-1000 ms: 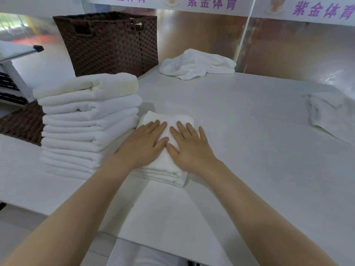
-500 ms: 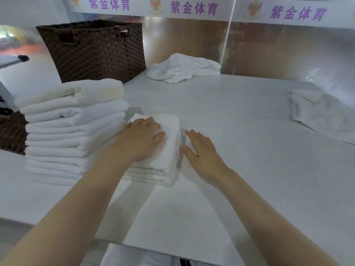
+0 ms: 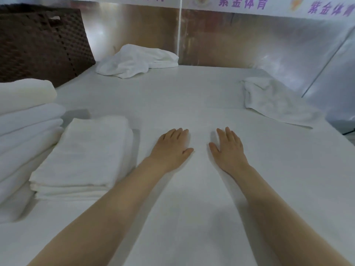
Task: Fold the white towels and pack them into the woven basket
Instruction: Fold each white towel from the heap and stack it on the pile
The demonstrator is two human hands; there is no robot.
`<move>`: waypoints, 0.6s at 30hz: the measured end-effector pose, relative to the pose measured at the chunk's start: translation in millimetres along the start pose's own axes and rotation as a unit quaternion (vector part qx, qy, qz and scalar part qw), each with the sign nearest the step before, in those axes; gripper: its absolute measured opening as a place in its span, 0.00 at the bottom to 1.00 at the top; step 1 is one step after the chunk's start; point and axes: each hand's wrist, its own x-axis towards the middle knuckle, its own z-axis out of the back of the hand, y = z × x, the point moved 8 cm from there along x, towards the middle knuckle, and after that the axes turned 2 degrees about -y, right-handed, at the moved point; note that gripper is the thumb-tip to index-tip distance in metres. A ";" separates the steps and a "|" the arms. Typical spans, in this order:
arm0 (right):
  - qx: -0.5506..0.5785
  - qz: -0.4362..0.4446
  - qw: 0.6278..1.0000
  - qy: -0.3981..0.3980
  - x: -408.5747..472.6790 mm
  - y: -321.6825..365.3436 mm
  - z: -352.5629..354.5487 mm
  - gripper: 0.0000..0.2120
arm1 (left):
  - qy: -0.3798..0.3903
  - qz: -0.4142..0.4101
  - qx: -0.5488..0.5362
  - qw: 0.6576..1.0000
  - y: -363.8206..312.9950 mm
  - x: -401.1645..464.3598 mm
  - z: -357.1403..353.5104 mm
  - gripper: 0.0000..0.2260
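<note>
1. Left hand [image 3: 172,145] lies palm down on the white desk [image 3: 192,198], fingers straight and together, holding nothing.
2. Right hand [image 3: 228,146] also flat on the desk, fingers spread a little, thumb out, holding nothing; the two hands are near each other, not touching.
3. Folded white towel [image 3: 84,154] lies flat on the desk just left of the left hand, apart from it; layered edges show along its near side.
4. Tall stack of folded towels [image 3: 25,135] stands at the left edge, just beside the folded white towel; cannot tell if they touch.
5. Dark brown woven basket [image 3: 42,45] sits at the far left corner behind the stack; its inside is not visible.
6. Crumpled unfolded towel [image 3: 136,60] lies at the far side of the desk, right of the basket.
7. Second unfolded towel [image 3: 274,100] lies spread loosely at the far right.
8. Shiny wall panel [image 3: 249,39] behind the desk, with purple lettering along the top.
</note>
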 end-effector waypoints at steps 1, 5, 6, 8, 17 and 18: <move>0.014 -0.011 1.000 -0.012 2.7 -10.0 6.9 0.28 | 0.003 0.003 -0.003 1.000 0.4 7.2 -9.5 0.27; 0.065 -0.003 0.989 -0.129 24.4 -46.7 43.4 0.18 | -0.053 0.005 -0.011 0.999 2.3 19.2 -14.1 0.24; 0.055 -0.008 0.988 -0.144 33.3 -57.2 48.5 0.17 | -0.064 0.004 -0.023 0.998 3.9 18.5 -13.4 0.26; 0.035 -0.034 0.988 -0.148 54.8 -79.6 53.3 0.17 | -0.080 0.008 -0.044 0.996 7.8 16.0 -12.8 0.30; -0.079 -0.225 0.966 -0.104 126.7 -150.4 44.1 0.28 | -0.103 0.027 -0.072 0.992 12.6 18.8 -15.0 0.27; -0.081 -0.246 0.962 -0.085 128.0 -156.0 40.9 0.27 | -0.107 0.025 -0.075 0.991 12.6 19.6 -14.4 0.27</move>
